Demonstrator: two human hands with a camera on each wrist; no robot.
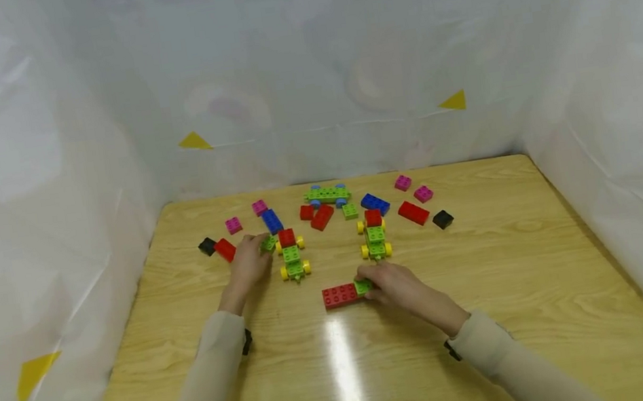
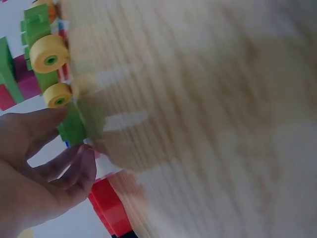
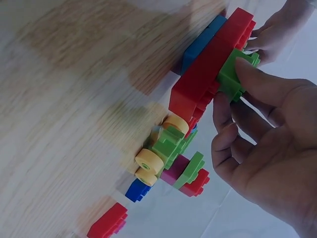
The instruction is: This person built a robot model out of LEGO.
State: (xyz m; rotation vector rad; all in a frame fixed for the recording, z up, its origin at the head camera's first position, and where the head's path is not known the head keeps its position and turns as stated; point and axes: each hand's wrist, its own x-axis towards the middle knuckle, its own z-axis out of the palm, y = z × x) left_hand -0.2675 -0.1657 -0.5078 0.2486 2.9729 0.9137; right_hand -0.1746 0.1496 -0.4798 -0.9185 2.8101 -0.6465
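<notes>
My left hand is at the left of the table, thumb and fingertips on two sides of a small green brick in the left wrist view. Beside it stands a green toy car with yellow wheels and a red brick on top. Nearer the front, my right hand pinches another small green brick between thumb and fingers. That brick sits on the studs of a long red brick, at its right end. In the right wrist view, a blue brick shows under the red ones.
A second yellow-wheeled car stands beyond my right hand. At the back is a green base with blue wheels. Loose bricks lie around: blue, red, pink and black. White sheeting encloses the table.
</notes>
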